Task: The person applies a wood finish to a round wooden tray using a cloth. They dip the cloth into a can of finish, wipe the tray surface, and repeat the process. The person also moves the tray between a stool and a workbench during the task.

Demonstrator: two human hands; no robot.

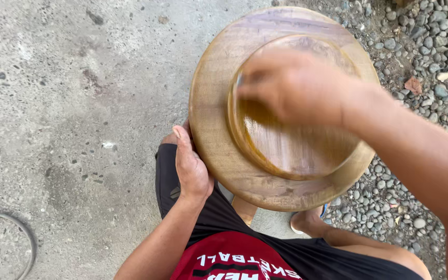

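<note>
**Both hands on round wooden piece, right hand blurred**

Concrete floor (68,103) fills the left and centre of the view; gravel (421,62) runs down the right side. Round wooden piece (219,103), a wide disc with a raised inner disc (296,150), sits at centre above the person's knees, face toward the camera. Inner disc looks glossy, amber-toned. A wooden leg (245,209) shows under the lower rim. Right hand (291,83) lies on the inner disc, upper part, palm down, fingers bent; motion-blurred, so can't tell whether it holds anything. Left hand (190,166) presses on the disc's lower-left rim, fingers wrapped behind it, thumb along the edge. Black shorts (208,218) and red shirt (224,262) at bottom. Foot (307,220) on the ground beside the gravel. Curved ring (24,236) on the floor at lower left.
</note>
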